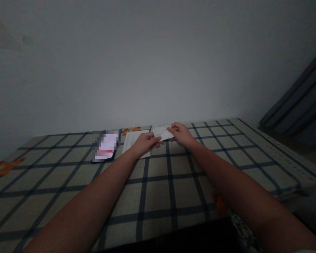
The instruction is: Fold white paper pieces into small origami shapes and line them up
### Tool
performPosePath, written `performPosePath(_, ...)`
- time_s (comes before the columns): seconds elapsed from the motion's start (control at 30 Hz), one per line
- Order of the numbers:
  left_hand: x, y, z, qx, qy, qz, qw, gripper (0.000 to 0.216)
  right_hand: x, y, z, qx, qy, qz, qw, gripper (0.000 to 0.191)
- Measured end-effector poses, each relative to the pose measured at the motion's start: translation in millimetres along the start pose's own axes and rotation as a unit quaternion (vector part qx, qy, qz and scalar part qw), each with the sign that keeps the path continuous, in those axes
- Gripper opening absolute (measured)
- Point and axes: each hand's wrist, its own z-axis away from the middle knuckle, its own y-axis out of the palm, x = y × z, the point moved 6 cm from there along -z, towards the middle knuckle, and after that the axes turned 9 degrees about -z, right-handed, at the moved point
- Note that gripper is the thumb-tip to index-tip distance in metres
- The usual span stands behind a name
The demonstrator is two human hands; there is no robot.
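Between my two hands is a small white piece of paper (162, 133), raised a little above the checked cloth. My left hand (146, 142) pinches its left end, thumb on top. At the upper right end, my right hand (183, 134) grips it between thumb and fingers. A larger white sheet of paper (129, 140) lies on the cloth behind my left hand, partly covered by it. Left of that sheet lies a phone (106, 146) with a lit, blurred-out screen. Print on the papers is too faint to read.
A checked cloth (158, 189) with dark lines and orange figures covers the surface. A plain pale wall (158, 70) rises right behind it. On the right hangs a dark curtain (300, 91). Something dark (195, 237) shows at the near edge.
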Motion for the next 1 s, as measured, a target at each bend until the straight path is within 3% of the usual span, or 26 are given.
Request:
performPosePath(0.1,1.9,-3.5,-1.6,-0.024,0.010,-0.010,1.000,0.033,2.1,1.0,1.9,0.003,0.014,0.004,1.000,0.022)
performPosePath(0.23,1.2,-9.1,-2.3,-0.065,0.019,-0.008,0.998,0.028,-0.8,8.5,4.6,0.064,0.053,0.006,0.997,0.019)
performPosePath(0.47,1.0,-8.1,-2.3,-0.052,0.022,0.012,0.998,0.032,-3.2,10.4,4.6,0.080,0.050,0.025,0.995,0.012)
performPosePath(0.7,3.0,-4.7,-1.5,-0.016,0.022,-0.121,0.992,0.033,-3.2,13.4,5.3,0.111,0.042,0.034,0.992,0.013)
performPosePath(1.0,-7.5,-7.8,4.4,-0.071,0.052,-0.217,0.972,0.037,-1.1,18.9,12.9,0.143,0.074,0.100,0.982,0.023)
